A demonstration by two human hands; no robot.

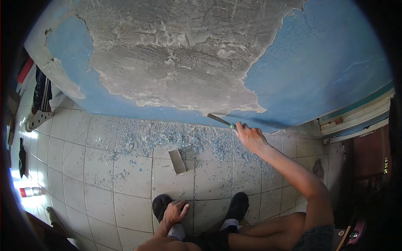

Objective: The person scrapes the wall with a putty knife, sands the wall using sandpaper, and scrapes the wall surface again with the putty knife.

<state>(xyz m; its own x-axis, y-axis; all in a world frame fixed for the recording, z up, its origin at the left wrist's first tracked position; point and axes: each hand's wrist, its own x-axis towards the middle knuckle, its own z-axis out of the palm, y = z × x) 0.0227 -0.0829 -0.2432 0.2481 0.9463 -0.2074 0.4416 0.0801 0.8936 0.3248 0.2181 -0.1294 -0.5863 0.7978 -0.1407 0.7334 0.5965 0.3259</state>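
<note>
My right hand point(251, 137) is closed around the handle of a scraper point(220, 120), a long, dark, narrow blade with a bit of green near the grip. The blade's tip touches or nearly touches the lower part of the wall point(184, 62), at the border of bare grey plaster and blue paint point(301, 67). My left hand point(176, 212) hangs above my left shoe, fingers loosely apart, holding nothing. On the tiles between wall and feet lies a small, flat, greyish rectangular piece point(177, 161), its kind unclear.
Blue and grey paint flakes point(167, 136) litter the tiled floor along the wall's base. At the left stands another person's leg with a light clog point(38, 120). A bottle with a red cap point(29, 192) lies lower left. A door frame point(356, 115) borders the right.
</note>
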